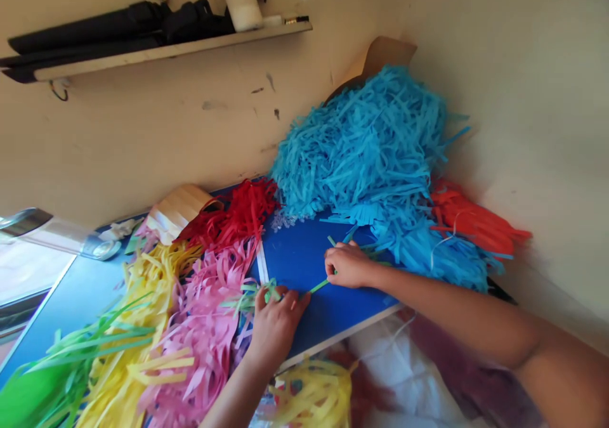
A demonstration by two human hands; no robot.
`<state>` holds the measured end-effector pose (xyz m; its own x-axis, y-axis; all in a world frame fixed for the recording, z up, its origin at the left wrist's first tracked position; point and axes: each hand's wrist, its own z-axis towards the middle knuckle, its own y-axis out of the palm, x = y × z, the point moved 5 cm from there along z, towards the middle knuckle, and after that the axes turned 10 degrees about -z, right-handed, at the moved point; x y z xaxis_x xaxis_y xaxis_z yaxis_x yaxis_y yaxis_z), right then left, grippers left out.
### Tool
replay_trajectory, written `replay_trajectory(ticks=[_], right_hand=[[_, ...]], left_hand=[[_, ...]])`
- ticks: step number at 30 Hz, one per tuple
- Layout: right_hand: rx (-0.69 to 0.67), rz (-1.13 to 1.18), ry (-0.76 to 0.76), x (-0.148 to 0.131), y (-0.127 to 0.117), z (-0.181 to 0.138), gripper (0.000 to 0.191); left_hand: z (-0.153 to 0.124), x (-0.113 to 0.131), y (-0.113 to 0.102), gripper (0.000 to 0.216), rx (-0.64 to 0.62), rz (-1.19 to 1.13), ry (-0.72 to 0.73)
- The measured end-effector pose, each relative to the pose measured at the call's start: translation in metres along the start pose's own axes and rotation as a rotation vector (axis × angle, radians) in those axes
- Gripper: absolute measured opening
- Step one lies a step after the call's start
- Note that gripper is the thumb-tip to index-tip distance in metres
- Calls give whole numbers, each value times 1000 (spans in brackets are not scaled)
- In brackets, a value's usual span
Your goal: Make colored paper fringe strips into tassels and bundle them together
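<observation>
A narrow green paper strip [318, 286] stretches between my two hands above the blue table [304, 250]. My right hand [349, 264] is closed in a fist round one end, and green ends stick out past its fingers. My left hand [277, 320] is closed on the other end, beside a small tuft of pale green shredded paper [247, 296]. Left of that hand lies a heap of pink fringed paper [204, 320]. Beyond my right hand, blue fringed paper [371, 142] is piled high against the wall.
Red fringe [238, 209], yellow fringe [137, 314] and green fringe [61, 371] cover the table's left part. Orange-red paper [476, 219] lies at the right. Below the front edge sits more yellow paper [314, 393]. A wall shelf [181, 51] carries black objects.
</observation>
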<state>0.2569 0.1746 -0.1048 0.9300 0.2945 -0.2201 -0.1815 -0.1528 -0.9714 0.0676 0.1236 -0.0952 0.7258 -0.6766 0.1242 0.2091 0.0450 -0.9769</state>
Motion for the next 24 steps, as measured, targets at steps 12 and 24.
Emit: replay_trajectory(ticks=[12, 24], right_hand=[[395, -473, -744, -59, 24, -16, 28], [272, 201, -375, -63, -22, -33, 24]], left_hand=[[8, 10, 5, 18, 231, -128, 62], [-10, 20, -39, 16, 597, -113, 135]])
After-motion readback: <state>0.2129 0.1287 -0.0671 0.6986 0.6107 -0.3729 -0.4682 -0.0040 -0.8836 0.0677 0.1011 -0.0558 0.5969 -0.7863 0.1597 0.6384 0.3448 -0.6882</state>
